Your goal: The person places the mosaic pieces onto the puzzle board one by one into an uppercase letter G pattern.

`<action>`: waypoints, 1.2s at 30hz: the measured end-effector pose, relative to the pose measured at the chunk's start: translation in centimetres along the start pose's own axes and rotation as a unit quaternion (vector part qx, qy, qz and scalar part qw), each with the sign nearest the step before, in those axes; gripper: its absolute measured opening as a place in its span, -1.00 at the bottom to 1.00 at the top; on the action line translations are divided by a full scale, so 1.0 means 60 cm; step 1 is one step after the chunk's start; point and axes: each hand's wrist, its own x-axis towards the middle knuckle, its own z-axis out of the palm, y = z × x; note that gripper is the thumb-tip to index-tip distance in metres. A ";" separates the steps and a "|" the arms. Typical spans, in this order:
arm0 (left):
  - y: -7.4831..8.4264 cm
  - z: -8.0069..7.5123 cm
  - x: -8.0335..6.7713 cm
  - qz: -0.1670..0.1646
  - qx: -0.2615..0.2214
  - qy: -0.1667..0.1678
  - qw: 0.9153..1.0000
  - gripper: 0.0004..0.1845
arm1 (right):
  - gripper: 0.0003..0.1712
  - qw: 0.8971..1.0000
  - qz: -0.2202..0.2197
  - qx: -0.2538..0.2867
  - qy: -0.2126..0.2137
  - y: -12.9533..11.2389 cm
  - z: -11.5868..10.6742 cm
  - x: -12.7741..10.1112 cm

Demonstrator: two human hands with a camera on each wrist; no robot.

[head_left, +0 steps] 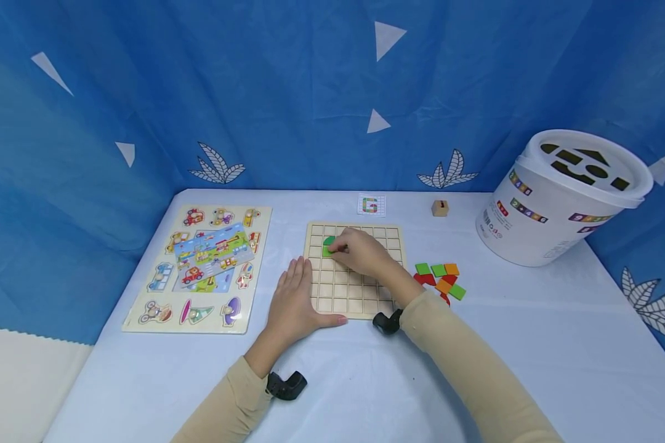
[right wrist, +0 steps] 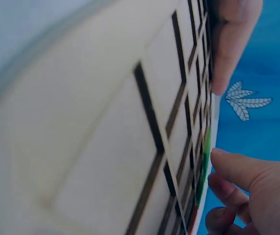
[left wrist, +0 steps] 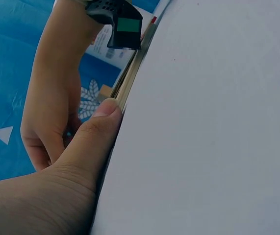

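A wooden grid board (head_left: 354,300) lies in the middle of the table. My left hand (head_left: 290,304) rests at its near left corner, fingers along the left side and thumb spread along the near edge. In the left wrist view, the thumb (left wrist: 93,134) touches the board's edge. My right hand (head_left: 362,252) is over the upper part of the grid, its bent fingertips right at a green square (head_left: 326,251). A rounded green piece (head_left: 329,240) sits just above that square. In the right wrist view, the thumb and fingers (right wrist: 238,169) are apart, with nothing visible between them.
Loose green, orange and red tiles (head_left: 439,271) lie right of the board. Behind it are a small pattern card (head_left: 371,205) and a wooden cube (head_left: 440,208). A white bucket (head_left: 537,227) stands at the right. A peg puzzle (head_left: 161,314) with picture cards (head_left: 213,255) lies left.
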 end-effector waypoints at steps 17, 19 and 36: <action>0.003 -0.002 0.001 -0.008 -0.007 -0.009 1.000 0.58 | -0.60 0.997 0.074 0.017 0.015 0.082 -0.082 -0.101; 0.003 -0.002 0.001 -0.008 -0.009 -0.008 1.000 0.59 | -0.58 0.996 0.088 0.015 0.019 0.098 -0.090 -0.116; 0.001 0.000 0.000 0.002 -0.012 0.003 1.000 0.59 | -0.51 0.985 0.168 -0.029 0.009 0.208 -0.150 -0.225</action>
